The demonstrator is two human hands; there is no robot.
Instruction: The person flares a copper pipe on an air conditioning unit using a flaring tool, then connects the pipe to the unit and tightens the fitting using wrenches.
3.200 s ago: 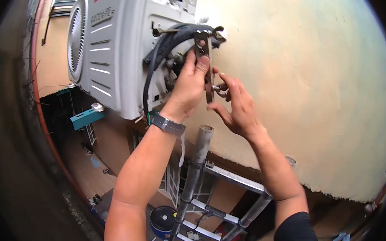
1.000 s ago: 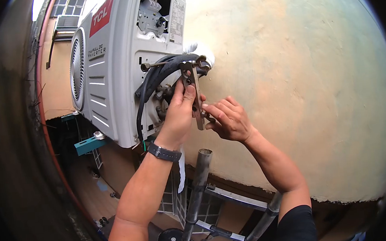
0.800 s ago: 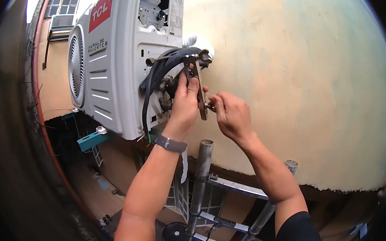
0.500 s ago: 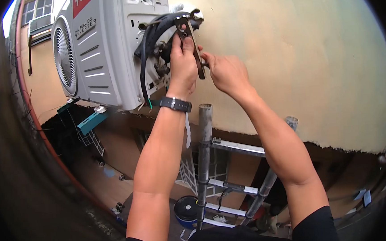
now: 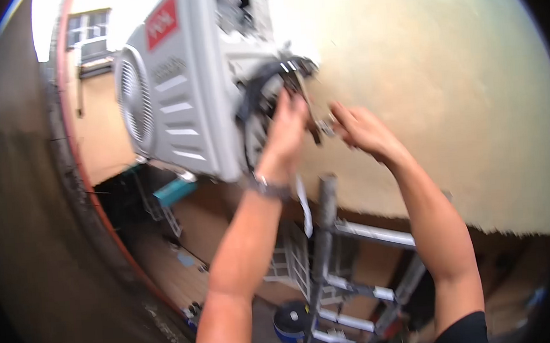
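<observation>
My left hand [image 5: 288, 129] is wrapped round a flaring bar [image 5: 314, 132], a narrow dark metal block held at a steep tilt beside the outdoor air-conditioner unit [image 5: 209, 99]. At the bar's lower end shows a shiny wing nut [image 5: 327, 128]. The curled fingers of my right hand [image 5: 362, 127] are at this nut, pinching at its outer side, though motion blurs the contact. Black insulated pipes and cables [image 5: 261, 86] arch from the unit behind my left hand. Whether a pipe end sits in the bar is hidden.
Below my hands stands a metal ladder [image 5: 328, 209] against the beige wall [image 5: 442, 96]. A teal bracket [image 5: 175, 191] supports the unit. Far below, a black-and-blue round container [image 5: 292, 323] rests on the ground. A red-brown pipe [image 5: 77, 147] runs down the left side.
The view has shifted, so the unit, ladder and hands appear farther right and lower. My left hand keeps the bar; my right fingers have moved slightly outward at the wing nut, exposing it.
</observation>
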